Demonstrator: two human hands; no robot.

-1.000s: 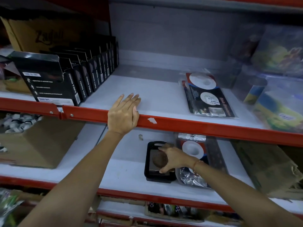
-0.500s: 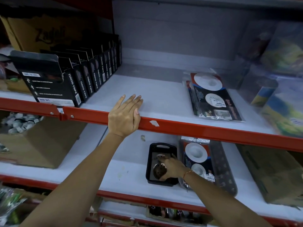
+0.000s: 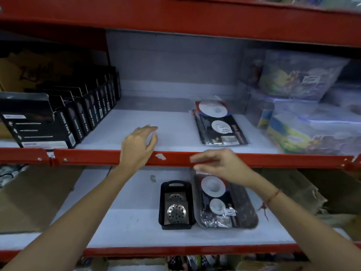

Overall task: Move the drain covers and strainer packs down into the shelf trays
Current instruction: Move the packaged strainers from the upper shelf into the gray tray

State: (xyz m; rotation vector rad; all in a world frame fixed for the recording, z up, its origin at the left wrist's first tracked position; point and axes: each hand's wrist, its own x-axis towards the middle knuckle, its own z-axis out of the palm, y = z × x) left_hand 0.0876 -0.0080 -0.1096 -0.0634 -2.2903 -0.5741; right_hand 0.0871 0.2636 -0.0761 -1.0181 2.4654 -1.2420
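The left hand [image 3: 139, 143] rests over the red front rail [image 3: 101, 158] of the upper shelf [image 3: 172, 130], fingers spread and slightly curled, holding nothing. The right hand [image 3: 220, 163] is in front of the same rail, further right, its fingers loosely extended toward the left and empty — it is blurred, so the exact finger pose is hard to read. A red thread [image 3: 273, 196] circles the right wrist.

On the upper shelf one strainer pack [image 3: 218, 124] lies flat, a clear bag over a dark card with two white round strainers showing. To its left stands a row of black nano tape boxes [image 3: 64, 118]; to its right are clear bags with colourful contents [image 3: 304, 106].

On the lower shelf [image 3: 125, 222] sits a small black tray [image 3: 175, 204] holding metal drain covers [image 3: 175, 211] — a perforated round one lies on top of a square plate, with another behind it. Touching the tray's right side is a clear tray [image 3: 250, 212] with a second strainer pack [image 3: 216, 200] lying inside it. Brown cardboard boxes [image 3: 29, 198] stand at the far left and far right of this shelf.
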